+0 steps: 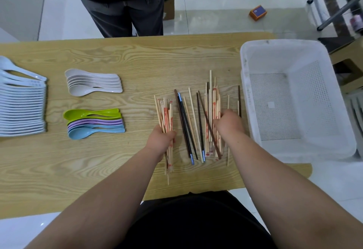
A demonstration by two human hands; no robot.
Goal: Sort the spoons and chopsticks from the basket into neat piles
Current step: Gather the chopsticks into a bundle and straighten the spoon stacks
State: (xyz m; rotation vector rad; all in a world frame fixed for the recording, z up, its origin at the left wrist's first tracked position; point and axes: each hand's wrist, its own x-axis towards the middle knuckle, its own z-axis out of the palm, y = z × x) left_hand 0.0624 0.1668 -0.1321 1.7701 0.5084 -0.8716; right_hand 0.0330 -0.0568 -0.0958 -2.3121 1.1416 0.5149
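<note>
My left hand [160,142] grips a bundle of light wooden and red-wrapped chopsticks [166,115] held lengthwise over the table. My right hand [228,124] rests with curled fingers on a loose heap of chopsticks [213,101] beside the basket; what its fingers hold is hidden. Between the hands lie dark chopsticks [185,125] with blue ends and a few bare wooden ones. The white perforated basket [294,99] at the right holds nothing I can see. Spoons lie stacked at the left: beige spoons [92,82], green, purple and blue spoons [94,124], and a long row of white spoons [21,107].
The wooden table [127,56] runs across the view. A person in dark trousers [125,9] stands at its far edge. An orange box [257,12] lies on the tiled floor beyond, near metal legs at the right.
</note>
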